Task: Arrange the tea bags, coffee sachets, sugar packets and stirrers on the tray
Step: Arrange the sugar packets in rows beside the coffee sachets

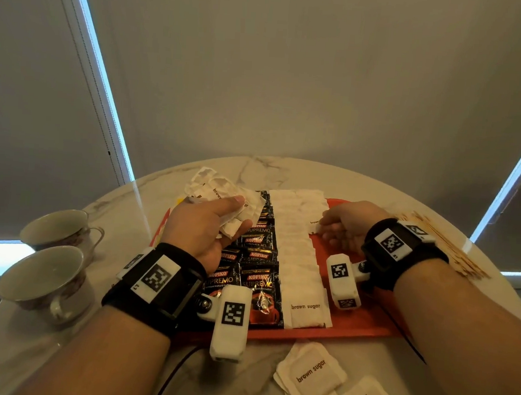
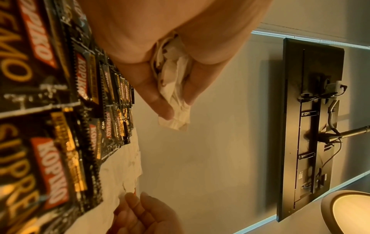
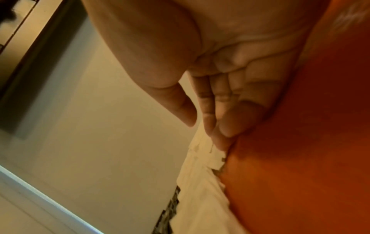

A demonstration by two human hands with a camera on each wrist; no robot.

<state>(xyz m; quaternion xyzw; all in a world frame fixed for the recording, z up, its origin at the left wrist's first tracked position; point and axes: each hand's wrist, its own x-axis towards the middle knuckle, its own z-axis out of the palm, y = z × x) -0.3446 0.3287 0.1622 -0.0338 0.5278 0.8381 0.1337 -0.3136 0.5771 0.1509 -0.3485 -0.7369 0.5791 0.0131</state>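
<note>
Red tray [image 1: 367,325] flat on bench [image 1: 270,170], carrying two columns of overlapped black coffee sachets [image 1: 257,278] beside one column of white sugar packets [image 1: 302,263]. More sugar packets bunched [image 1: 239,217] in left hand [image 1: 207,227], others loose [image 1: 313,376] on bench near tray's front edge. Wooden stirrers [image 1: 445,246] piled on bench right of tray.
</note>
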